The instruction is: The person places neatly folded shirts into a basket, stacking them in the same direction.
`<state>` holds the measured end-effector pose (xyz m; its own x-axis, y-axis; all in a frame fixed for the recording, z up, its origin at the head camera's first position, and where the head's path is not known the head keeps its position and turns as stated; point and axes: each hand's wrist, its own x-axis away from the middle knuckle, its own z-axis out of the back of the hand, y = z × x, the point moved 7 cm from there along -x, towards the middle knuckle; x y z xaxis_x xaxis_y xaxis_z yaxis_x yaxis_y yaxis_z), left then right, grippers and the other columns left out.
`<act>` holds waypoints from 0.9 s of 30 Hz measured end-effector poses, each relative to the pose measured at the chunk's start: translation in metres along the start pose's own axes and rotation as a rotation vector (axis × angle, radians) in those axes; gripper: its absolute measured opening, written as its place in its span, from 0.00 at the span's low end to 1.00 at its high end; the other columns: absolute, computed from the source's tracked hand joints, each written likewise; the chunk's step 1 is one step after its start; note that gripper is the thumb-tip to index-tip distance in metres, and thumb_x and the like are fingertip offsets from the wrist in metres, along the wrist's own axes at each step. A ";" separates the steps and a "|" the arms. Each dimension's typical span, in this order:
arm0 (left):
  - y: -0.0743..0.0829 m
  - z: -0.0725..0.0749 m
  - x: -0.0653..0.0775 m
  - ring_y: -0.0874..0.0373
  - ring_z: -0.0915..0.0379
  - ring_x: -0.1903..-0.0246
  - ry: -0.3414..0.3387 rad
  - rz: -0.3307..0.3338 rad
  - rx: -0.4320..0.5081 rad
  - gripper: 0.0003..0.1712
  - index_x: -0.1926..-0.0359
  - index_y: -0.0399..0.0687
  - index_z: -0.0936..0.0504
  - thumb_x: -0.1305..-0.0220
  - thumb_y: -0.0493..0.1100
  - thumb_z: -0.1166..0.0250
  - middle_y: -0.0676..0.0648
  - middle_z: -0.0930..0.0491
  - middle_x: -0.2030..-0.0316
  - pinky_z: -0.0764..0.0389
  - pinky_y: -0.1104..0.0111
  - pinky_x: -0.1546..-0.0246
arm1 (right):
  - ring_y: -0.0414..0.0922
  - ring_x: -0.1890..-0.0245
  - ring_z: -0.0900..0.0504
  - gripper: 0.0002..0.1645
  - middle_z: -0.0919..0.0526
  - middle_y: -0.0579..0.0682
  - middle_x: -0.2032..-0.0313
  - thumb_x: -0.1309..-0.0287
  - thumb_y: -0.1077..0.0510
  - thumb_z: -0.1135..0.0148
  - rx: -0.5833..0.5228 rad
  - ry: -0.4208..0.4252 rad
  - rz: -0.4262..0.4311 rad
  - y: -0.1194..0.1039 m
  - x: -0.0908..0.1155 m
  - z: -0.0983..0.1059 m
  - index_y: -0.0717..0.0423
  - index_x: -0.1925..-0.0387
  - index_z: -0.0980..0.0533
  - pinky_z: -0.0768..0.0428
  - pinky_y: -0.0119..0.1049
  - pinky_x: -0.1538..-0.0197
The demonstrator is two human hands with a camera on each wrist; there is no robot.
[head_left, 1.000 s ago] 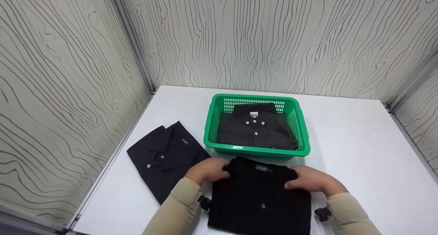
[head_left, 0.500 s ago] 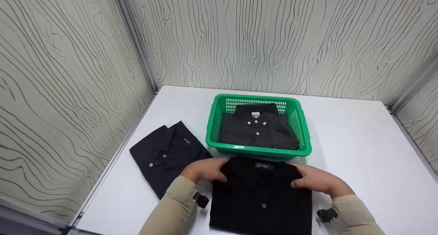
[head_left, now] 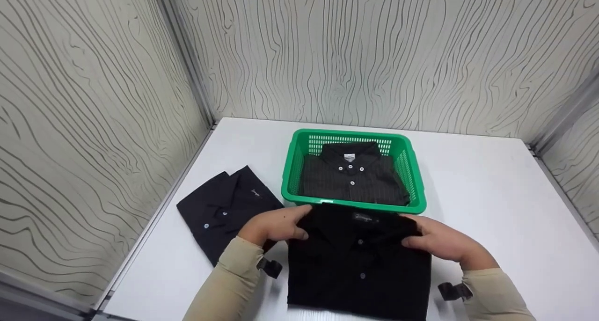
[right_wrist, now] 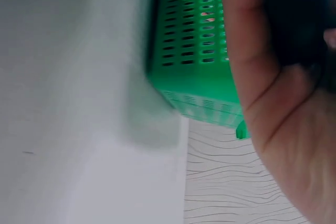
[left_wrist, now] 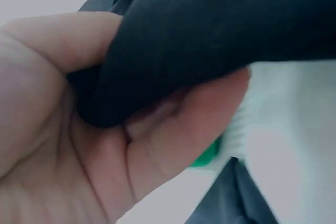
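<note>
A folded black shirt (head_left: 358, 269) hangs between my two hands in front of the basket, its collar end raised over the basket's near rim. My left hand (head_left: 278, 225) grips its left collar-side corner; in the left wrist view the thumb lies on one side of the black cloth (left_wrist: 210, 19) and the fingers curl beneath. On the opposite corner my right hand (head_left: 442, 237) holds the shirt with the thumb on top and the fingers hidden behind. The green basket (head_left: 353, 204) holds a folded dark striped shirt (head_left: 327, 183) with white buttons.
A folded navy shirt (head_left: 224, 213) lies at an angle on the white table (head_left: 496, 208), left of the basket and partly behind my left arm. Wood-grain patterned walls (head_left: 355, 54) enclose the back and sides of the table.
Both hands have lifted the black shirt's collar end up and slightly toward the basket, and they have spread a little apart. The basket and the navy shirt stay put.
</note>
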<state>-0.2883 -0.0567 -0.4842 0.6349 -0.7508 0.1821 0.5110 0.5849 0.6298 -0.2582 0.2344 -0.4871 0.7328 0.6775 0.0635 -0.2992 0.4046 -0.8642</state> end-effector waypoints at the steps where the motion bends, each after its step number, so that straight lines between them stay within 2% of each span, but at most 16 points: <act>1: 0.002 0.002 0.001 0.64 0.34 0.48 0.003 -0.004 0.001 0.25 0.43 0.51 0.35 0.41 0.39 0.37 0.54 0.31 0.49 0.34 0.69 0.44 | 0.45 0.53 0.22 0.26 0.22 0.46 0.49 0.39 0.60 0.42 -0.003 0.000 0.006 -0.002 0.000 0.001 0.44 0.40 0.32 0.25 0.34 0.52; 8: 0.011 0.008 0.009 0.64 0.38 0.43 -0.015 -0.042 0.000 0.31 0.38 0.51 0.37 0.41 0.39 0.37 0.53 0.33 0.43 0.38 0.69 0.41 | 0.46 0.53 0.22 0.25 0.23 0.46 0.47 0.37 0.59 0.44 0.000 -0.023 0.022 -0.011 0.002 -0.001 0.43 0.39 0.33 0.25 0.36 0.52; 14: 0.016 0.018 0.012 0.65 0.38 0.43 -0.018 -0.117 0.116 0.35 0.36 0.56 0.39 0.43 0.37 0.37 0.57 0.34 0.42 0.39 0.69 0.40 | 0.46 0.54 0.22 0.23 0.24 0.49 0.48 0.36 0.61 0.46 -0.034 -0.023 0.061 -0.025 0.006 0.003 0.47 0.40 0.33 0.24 0.36 0.54; 15: 0.016 0.020 0.013 0.64 0.36 0.44 -0.014 -0.112 0.145 0.36 0.35 0.56 0.40 0.43 0.37 0.37 0.57 0.34 0.41 0.35 0.69 0.43 | 0.46 0.54 0.22 0.22 0.23 0.49 0.48 0.36 0.61 0.46 -0.038 -0.008 0.068 -0.027 0.006 0.005 0.47 0.41 0.32 0.24 0.36 0.54; 17: 0.015 0.026 0.014 0.63 0.37 0.43 0.002 -0.090 0.171 0.38 0.32 0.57 0.43 0.42 0.38 0.38 0.56 0.37 0.38 0.34 0.68 0.44 | 0.46 0.53 0.23 0.21 0.23 0.49 0.49 0.36 0.61 0.46 -0.027 0.036 0.072 -0.032 0.006 0.012 0.48 0.42 0.32 0.24 0.36 0.54; 19: 0.012 0.031 0.014 0.63 0.41 0.40 0.017 -0.037 0.186 0.41 0.29 0.55 0.47 0.40 0.39 0.39 0.54 0.41 0.34 0.35 0.68 0.43 | 0.46 0.52 0.23 0.21 0.25 0.49 0.47 0.35 0.60 0.46 -0.019 0.080 0.057 -0.035 0.004 0.019 0.47 0.41 0.32 0.25 0.36 0.54; 21: 0.008 0.035 0.013 0.61 0.41 0.39 0.030 0.021 0.194 0.42 0.27 0.52 0.52 0.38 0.41 0.41 0.51 0.47 0.31 0.30 0.66 0.47 | 0.45 0.50 0.25 0.23 0.27 0.48 0.45 0.35 0.58 0.47 -0.011 0.126 0.018 -0.035 0.002 0.025 0.45 0.40 0.34 0.26 0.35 0.52; 22: 0.008 0.038 0.013 0.61 0.46 0.37 0.044 0.039 0.184 0.43 0.27 0.50 0.55 0.37 0.41 0.42 0.49 0.50 0.30 0.34 0.66 0.43 | 0.46 0.49 0.26 0.23 0.28 0.49 0.43 0.34 0.57 0.47 -0.011 0.146 -0.001 -0.035 0.001 0.027 0.44 0.38 0.35 0.26 0.35 0.51; 23: 0.006 0.040 0.012 0.59 0.46 0.36 0.055 0.059 0.188 0.44 0.26 0.48 0.58 0.36 0.41 0.43 0.48 0.53 0.29 0.32 0.65 0.45 | 0.47 0.48 0.26 0.24 0.30 0.49 0.42 0.34 0.56 0.47 -0.017 0.163 -0.021 -0.034 0.000 0.030 0.44 0.37 0.36 0.26 0.36 0.51; 25: 0.004 0.044 0.010 0.59 0.51 0.34 0.083 0.087 0.196 0.44 0.27 0.45 0.62 0.35 0.41 0.45 0.46 0.58 0.28 0.35 0.63 0.42 | 0.50 0.47 0.27 0.26 0.32 0.51 0.40 0.34 0.54 0.47 -0.039 0.203 -0.063 -0.033 -0.003 0.034 0.43 0.36 0.38 0.26 0.37 0.51; 27: 0.005 0.050 0.006 0.60 0.51 0.35 0.119 0.069 0.209 0.42 0.27 0.47 0.59 0.35 0.38 0.47 0.47 0.54 0.29 0.38 0.63 0.41 | 0.52 0.48 0.27 0.27 0.33 0.53 0.40 0.34 0.54 0.48 -0.072 0.234 -0.085 -0.032 -0.006 0.038 0.45 0.35 0.40 0.25 0.39 0.51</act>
<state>-0.3110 -0.0743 -0.4423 0.7342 -0.6626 0.1481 0.3406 0.5482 0.7639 -0.2761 0.2407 -0.4406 0.8772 0.4794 0.0271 -0.1929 0.4035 -0.8944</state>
